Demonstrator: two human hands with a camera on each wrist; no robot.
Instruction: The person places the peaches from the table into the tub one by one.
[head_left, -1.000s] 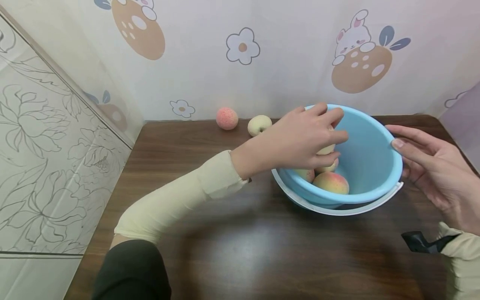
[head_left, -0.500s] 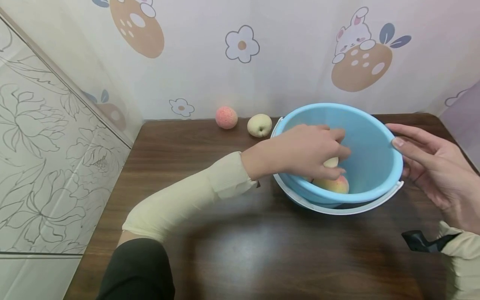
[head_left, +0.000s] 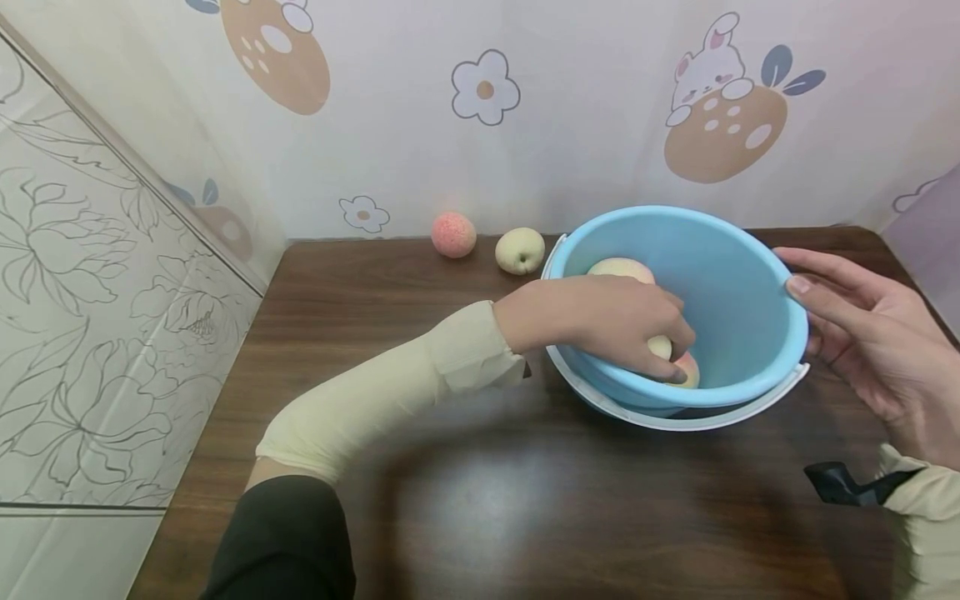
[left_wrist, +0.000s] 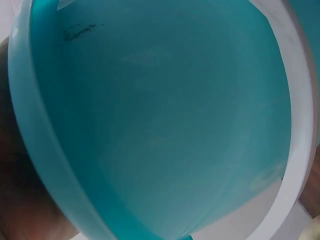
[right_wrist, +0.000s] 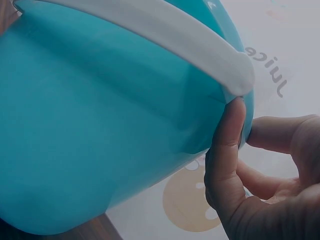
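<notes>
On the table stands a light blue bucket [head_left: 738, 317], its white handle [head_left: 675, 423] lowered along the front. My left hand [head_left: 615, 317] reaches inside, fingers curled round a pale yellow round fruit [head_left: 660, 347]. Just beneath that fruit is a yellow-and-red peach [head_left: 687, 371], partly covered by the fingers. Another pale fruit [head_left: 621, 268] with a pinkish edge shows behind the hand. My right hand [head_left: 877, 333] pinches the bucket's right rim between thumb and fingers. In the right wrist view, the fingers [right_wrist: 227, 150] meet the rim beside the handle's end.
At the back of the brown table [head_left: 390, 350], left of the bucket, sit a rough pink peach [head_left: 453, 235] and a pale yellow apple-like fruit [head_left: 520, 251]. A wall [head_left: 585, 117] printed with rabbits and flowers rises directly behind. Flower-patterned tiles [head_left: 90, 333] border the left side.
My left hand has gone down from above the bucket's rim to deep inside, taking the pale fruit with it. The right hand keeps its place on the rim.
</notes>
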